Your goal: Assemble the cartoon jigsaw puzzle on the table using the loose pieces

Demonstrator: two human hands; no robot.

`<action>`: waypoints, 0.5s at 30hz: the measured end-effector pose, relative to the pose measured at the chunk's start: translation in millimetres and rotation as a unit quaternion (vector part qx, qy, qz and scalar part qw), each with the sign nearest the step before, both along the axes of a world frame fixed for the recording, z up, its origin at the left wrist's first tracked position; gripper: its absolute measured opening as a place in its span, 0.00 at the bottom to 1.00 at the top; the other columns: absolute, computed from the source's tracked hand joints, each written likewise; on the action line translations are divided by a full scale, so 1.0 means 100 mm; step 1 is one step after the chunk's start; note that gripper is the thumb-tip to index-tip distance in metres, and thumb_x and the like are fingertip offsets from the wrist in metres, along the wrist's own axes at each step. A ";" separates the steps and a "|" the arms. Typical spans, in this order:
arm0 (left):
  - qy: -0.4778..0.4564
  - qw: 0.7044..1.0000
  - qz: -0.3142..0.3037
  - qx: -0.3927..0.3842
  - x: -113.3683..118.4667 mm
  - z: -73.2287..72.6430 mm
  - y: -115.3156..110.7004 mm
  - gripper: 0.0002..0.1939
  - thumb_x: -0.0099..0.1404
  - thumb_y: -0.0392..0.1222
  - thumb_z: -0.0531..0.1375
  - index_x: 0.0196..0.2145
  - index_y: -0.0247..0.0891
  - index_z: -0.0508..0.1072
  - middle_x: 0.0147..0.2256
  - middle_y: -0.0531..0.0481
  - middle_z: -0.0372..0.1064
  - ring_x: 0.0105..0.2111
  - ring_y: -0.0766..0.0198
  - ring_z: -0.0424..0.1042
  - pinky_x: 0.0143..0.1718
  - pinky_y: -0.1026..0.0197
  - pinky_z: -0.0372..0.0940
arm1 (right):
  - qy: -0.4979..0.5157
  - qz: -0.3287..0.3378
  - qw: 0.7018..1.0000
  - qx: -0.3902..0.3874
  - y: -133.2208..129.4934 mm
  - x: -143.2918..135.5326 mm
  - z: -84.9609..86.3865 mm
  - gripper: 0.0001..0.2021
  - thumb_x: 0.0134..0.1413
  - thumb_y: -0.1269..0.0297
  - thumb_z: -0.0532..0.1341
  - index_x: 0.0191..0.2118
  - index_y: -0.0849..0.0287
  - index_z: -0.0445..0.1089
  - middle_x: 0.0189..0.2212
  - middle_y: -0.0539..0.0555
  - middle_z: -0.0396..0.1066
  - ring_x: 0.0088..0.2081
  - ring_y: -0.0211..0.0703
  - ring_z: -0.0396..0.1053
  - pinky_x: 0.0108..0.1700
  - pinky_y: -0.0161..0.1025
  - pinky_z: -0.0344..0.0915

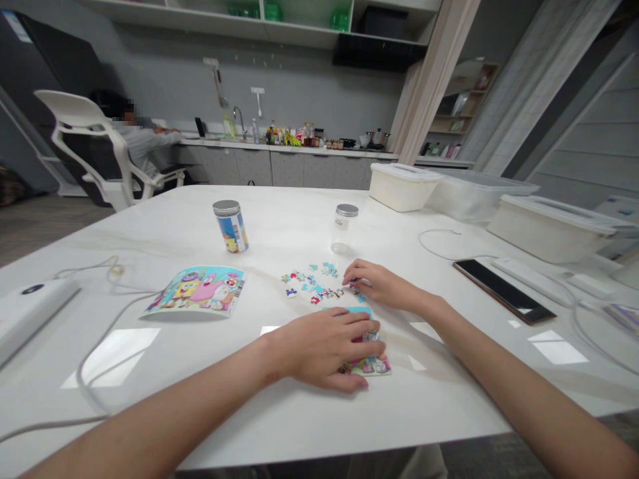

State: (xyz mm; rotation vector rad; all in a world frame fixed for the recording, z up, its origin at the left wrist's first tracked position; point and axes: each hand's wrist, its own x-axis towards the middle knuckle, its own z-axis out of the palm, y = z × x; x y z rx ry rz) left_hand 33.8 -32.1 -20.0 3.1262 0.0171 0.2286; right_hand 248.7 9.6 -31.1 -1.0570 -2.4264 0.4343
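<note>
My left hand [329, 347] lies flat with fingers stretched over a partly assembled jigsaw puzzle [377, 366], covering much of it. Beyond it, my right hand [382, 285] reaches in from the right, fingers bent down at the edge of a scatter of loose puzzle pieces [312, 287]. Its fingertips come together over some pieces, and whether one is pinched there is hidden. To the left, a slightly curled picture sheet [200, 291] with cartoon figures rests on the white table [279, 219].
Behind the pieces stand a cartoon-labelled canister [230, 227] and a clear jar [344, 229] with a metal lid. A phone [502, 289], cables and lidded storage boxes [404, 187] occupy the right. A white device [34, 313] with a cable lies left. A person sits by the far counter.
</note>
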 end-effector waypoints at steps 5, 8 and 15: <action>0.004 1.000 0.001 0.007 0.00 0.01 0.00 0.23 0.68 0.54 0.51 0.54 0.37 0.63 0.55 0.40 0.62 0.53 0.53 0.63 0.52 0.55 0.58 | 0.001 -0.011 1.000 0.007 0.00 0.01 0.03 0.13 0.55 0.80 0.54 0.40 0.59 0.71 0.38 0.55 0.68 0.40 0.42 0.70 0.44 0.41 0.68; 0.002 1.000 0.001 0.006 0.00 0.01 0.01 0.23 0.68 0.54 0.52 0.54 0.37 0.63 0.55 0.40 0.62 0.53 0.53 0.63 0.52 0.55 0.58 | 0.011 -0.004 1.000 0.002 -0.02 0.01 0.05 0.12 0.56 0.79 0.54 0.39 0.59 0.71 0.38 0.55 0.67 0.39 0.41 0.70 0.43 0.40 0.68; -0.021 1.000 -0.002 -0.002 0.00 -0.02 0.01 0.22 0.67 0.54 0.53 0.53 0.38 0.64 0.54 0.41 0.64 0.52 0.53 0.65 0.51 0.55 0.60 | 0.029 -0.012 0.999 -0.003 -0.03 -0.01 0.06 0.10 0.58 0.75 0.55 0.39 0.58 0.71 0.37 0.55 0.66 0.36 0.41 0.70 0.40 0.41 0.70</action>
